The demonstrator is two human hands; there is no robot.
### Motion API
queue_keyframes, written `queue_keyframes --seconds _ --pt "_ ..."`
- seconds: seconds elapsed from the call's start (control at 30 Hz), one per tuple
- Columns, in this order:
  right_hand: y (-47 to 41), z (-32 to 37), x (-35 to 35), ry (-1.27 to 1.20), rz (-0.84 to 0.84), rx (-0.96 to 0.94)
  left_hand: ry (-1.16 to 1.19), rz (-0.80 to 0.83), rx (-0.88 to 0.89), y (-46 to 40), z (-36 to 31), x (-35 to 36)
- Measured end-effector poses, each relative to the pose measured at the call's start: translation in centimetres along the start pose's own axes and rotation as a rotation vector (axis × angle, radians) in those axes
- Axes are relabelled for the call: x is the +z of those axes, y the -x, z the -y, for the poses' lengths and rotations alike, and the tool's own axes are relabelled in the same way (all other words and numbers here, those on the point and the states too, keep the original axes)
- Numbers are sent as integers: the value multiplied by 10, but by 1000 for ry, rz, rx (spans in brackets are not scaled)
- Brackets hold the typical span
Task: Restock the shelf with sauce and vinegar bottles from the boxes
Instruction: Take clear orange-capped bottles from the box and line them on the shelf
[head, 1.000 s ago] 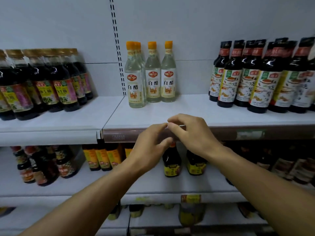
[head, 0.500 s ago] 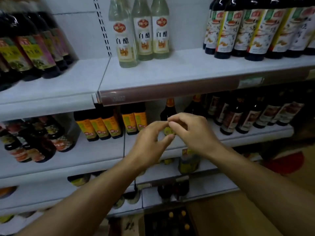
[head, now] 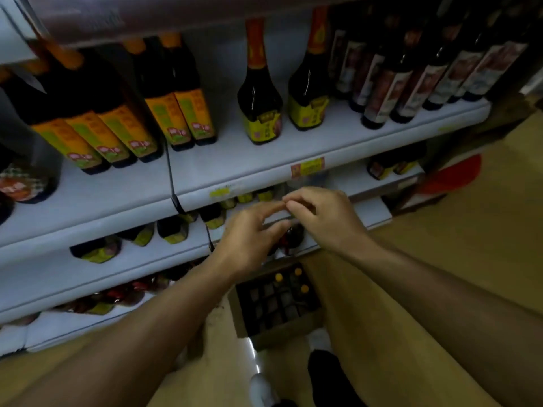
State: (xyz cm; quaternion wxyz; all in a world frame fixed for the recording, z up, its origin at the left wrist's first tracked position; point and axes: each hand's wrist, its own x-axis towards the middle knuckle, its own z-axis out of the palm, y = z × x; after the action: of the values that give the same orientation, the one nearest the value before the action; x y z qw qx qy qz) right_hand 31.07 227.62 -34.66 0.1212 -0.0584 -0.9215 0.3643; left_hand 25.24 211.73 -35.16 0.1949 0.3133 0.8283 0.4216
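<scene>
In front of the shelf (head: 258,160), both hands hang in the air with their fingertips meeting. The left hand (head: 249,236) has its fingers loosely bent and holds nothing that shows. The right hand (head: 323,214) curls its fingers toward the left one; whether anything small is pinched between them I cannot tell, as the frame is blurred there. Below the hands, on the floor (head: 440,259) against the shelf foot, stands an open box (head: 276,304) with a divider grid; three yellow caps (head: 298,271) show in its far cells. On the shelf above, two dark bottles (head: 260,92) with orange necks and yellow labels stand upright, side by side. To their left stands a row of orange-labelled bottles (head: 179,113), to their right a row of pale-labelled bottles (head: 411,80). Lower shelves carry more dark bottles, too blurred to tell apart
</scene>
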Motion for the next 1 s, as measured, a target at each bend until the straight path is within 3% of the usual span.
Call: queue_keyframes --seconds 0.57,0.83,1.0 --pt "59 -169 161 -73 257 318 129 183 -388 -6 184 150" --pt "72 -259 254 199 422 292 143 171 -649 -1 280 226" --pt "76 -325 320 339 547 325 98 176 -712 -9 334 272"
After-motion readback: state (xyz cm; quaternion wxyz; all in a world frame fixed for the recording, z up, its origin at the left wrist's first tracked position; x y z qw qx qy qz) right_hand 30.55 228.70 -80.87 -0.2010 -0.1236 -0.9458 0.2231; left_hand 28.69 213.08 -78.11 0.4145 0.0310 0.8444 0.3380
